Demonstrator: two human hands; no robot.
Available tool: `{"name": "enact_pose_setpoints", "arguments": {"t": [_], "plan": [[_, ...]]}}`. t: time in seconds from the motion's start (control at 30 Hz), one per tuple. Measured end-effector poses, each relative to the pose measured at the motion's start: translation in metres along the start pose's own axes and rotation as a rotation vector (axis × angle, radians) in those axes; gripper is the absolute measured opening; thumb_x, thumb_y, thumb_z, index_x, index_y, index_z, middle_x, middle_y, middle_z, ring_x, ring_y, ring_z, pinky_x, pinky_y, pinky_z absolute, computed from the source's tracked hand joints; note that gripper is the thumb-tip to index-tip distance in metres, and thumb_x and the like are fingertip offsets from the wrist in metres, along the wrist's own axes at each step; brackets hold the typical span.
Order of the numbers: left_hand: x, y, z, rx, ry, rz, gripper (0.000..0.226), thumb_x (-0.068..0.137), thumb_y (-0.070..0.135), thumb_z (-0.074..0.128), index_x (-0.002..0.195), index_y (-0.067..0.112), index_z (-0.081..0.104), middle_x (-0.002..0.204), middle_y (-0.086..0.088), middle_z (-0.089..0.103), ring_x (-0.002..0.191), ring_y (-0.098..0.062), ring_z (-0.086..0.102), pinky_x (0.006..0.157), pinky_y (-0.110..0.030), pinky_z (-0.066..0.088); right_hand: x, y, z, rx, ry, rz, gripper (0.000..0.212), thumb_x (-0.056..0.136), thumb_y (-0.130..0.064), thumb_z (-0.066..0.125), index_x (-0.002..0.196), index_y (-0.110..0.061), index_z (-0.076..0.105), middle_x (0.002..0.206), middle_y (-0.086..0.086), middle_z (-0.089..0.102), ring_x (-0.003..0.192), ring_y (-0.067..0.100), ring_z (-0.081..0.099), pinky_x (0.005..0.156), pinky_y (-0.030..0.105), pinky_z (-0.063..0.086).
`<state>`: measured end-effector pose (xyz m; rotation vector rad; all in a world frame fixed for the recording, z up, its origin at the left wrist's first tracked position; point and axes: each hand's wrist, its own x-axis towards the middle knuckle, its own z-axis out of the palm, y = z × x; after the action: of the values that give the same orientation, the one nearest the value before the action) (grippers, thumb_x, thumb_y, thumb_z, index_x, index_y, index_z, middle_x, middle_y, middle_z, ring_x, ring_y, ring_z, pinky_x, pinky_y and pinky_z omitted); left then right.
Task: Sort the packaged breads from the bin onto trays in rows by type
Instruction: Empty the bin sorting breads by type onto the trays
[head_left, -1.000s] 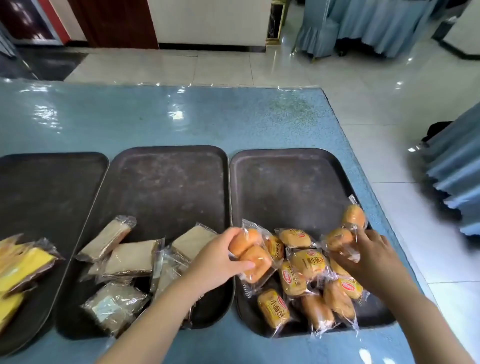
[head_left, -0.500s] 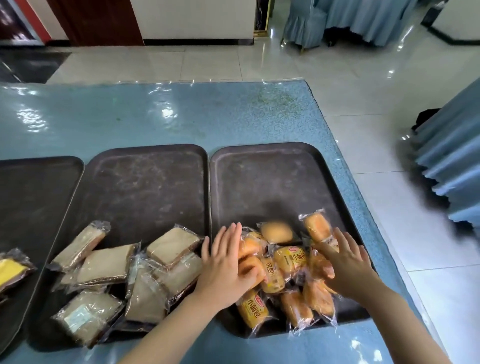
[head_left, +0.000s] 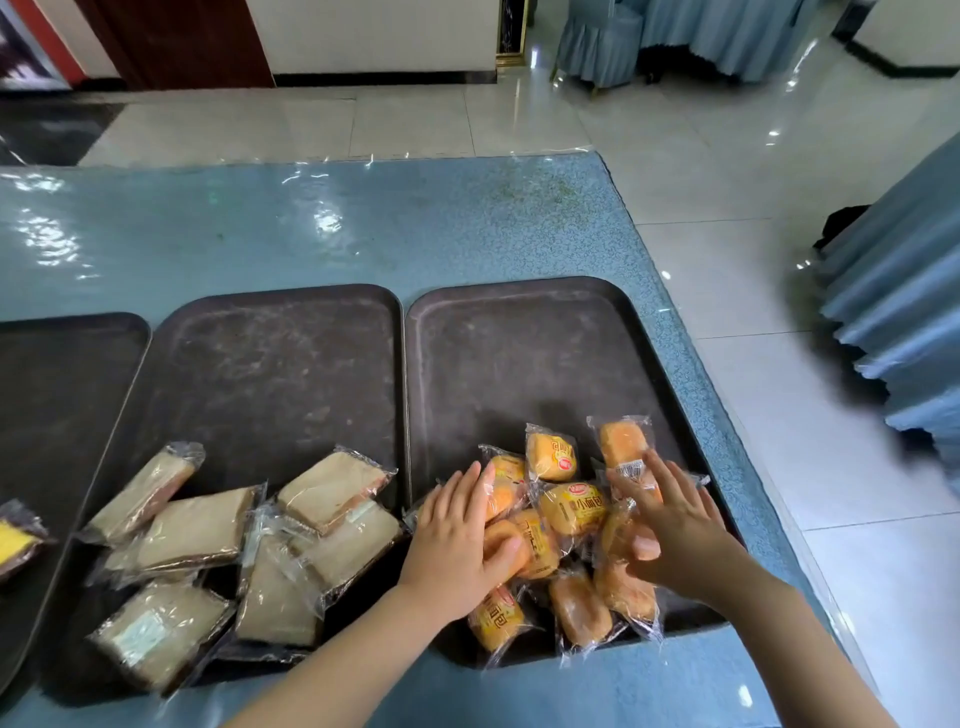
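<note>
Resting on: the small orange buns (head_left: 569, 512) take both hands, which lie flat on the heap at 5 o'clock of the view.
Left hand (head_left: 457, 540): fingers straight and together, pointing to 12 o'clock; the palm presses on the 9 o'clock side of the heap and the thumb lies across one bun. It grips nothing.
Right hand (head_left: 675, 530): fingers straight and slightly spread, pointing to 11 o'clock, laid on the 3 o'clock side of the heap; the thumb touches a bun below. It holds nothing.
Bun heap: wrapped in clear film, some with yellow printed labels, piled loosely in the near half of the right tray (head_left: 519, 353). One bun (head_left: 621, 441) lies at 12 o'clock of the right hand, just beyond its fingertips; another (head_left: 551, 457) sits just beside it at 9 o'clock.
Middle tray (head_left: 291, 364): wrapped pale sandwich slices (head_left: 197, 525) lie in a loose overlapping pile in its near half.
Left tray (head_left: 67, 374): only partly in view; a wrapped yellow cake (head_left: 15, 540) shows at the 9 o'clock edge.
Table (head_left: 311, 228): blue patterned cloth under glossy clear film, with the three dark trays side by side.
</note>
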<state>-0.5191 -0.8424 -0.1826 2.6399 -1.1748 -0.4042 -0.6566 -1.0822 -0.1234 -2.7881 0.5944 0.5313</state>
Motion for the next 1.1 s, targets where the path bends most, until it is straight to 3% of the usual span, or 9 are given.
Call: {"name": "enact_pose_setpoints", "arguments": {"t": [0.27,0.4,0.53,0.63,0.9,1.1], "plan": [[0.001,-0.011,-0.014,-0.082,0.017,-0.049,0.093,0.083,0.079,0.016,0.151,0.027,-0.021,0.164,0.001,-0.005,0.150,-0.017,-0.004,0.123,-0.042,0.002,-0.004,-0.007,-0.020,-0.017,-0.036,-0.003,0.108,0.071,-0.059,0.073,0.146,-0.054,-0.004,0.159,0.001,-0.024,0.148,0.025,-0.016,0.120,0.050,0.004],[-0.005,-0.025,-0.032,-0.090,0.087,-0.014,0.083,0.090,0.069,0.024,0.155,0.026,-0.007,0.164,0.004,0.000,0.150,-0.014,-0.003,0.121,-0.037,-0.002,-0.002,-0.029,-0.040,0.015,0.043,-0.023,0.092,0.077,-0.074,0.054,0.148,-0.052,0.001,0.162,0.002,-0.015,0.149,0.024,-0.011,0.121,0.049,0.004],[-0.019,-0.054,-0.058,-0.027,0.168,-0.002,0.069,0.094,0.059,0.021,0.155,0.027,0.014,0.162,0.006,0.013,0.150,-0.013,0.005,0.119,-0.032,-0.005,0.012,-0.072,-0.044,-0.017,0.054,-0.050,0.079,0.086,-0.073,0.038,0.151,-0.045,0.003,0.163,0.002,-0.009,0.149,0.024,-0.009,0.119,0.048,0.000],[-0.037,-0.087,-0.082,0.020,0.205,-0.032,0.069,0.092,0.056,0.017,0.154,0.026,0.023,0.161,0.004,0.020,0.149,-0.015,0.011,0.119,-0.032,-0.004,0.021,-0.117,-0.046,-0.053,0.055,-0.098,0.075,0.091,-0.068,0.033,0.153,-0.040,0.002,0.163,0.004,-0.008,0.149,0.024,-0.011,0.119,0.047,-0.002],[-0.115,-0.226,-0.140,0.020,0.311,-0.187,0.062,0.091,0.048,0.027,0.147,0.024,0.039,0.155,0.003,0.034,0.145,-0.016,0.026,0.121,-0.036,0.013,0.042,-0.285,-0.043,-0.064,0.144,-0.248,0.070,0.094,-0.063,0.032,0.154,-0.035,0.007,0.163,0.005,0.001,0.149,0.024,-0.001,0.121,0.044,0.002],[-0.202,-0.359,-0.187,0.060,0.343,-0.238,0.056,0.088,0.044,0.036,0.138,0.023,0.051,0.140,0.004,0.053,0.129,-0.019,0.048,0.111,-0.038,0.036,0.049,-0.443,-0.023,-0.005,0.186,-0.262,0.069,0.095,-0.061,0.035,0.154,-0.032,0.010,0.163,0.006,0.003,0.149,0.025,0.000,0.121,0.042,0.002]]}}
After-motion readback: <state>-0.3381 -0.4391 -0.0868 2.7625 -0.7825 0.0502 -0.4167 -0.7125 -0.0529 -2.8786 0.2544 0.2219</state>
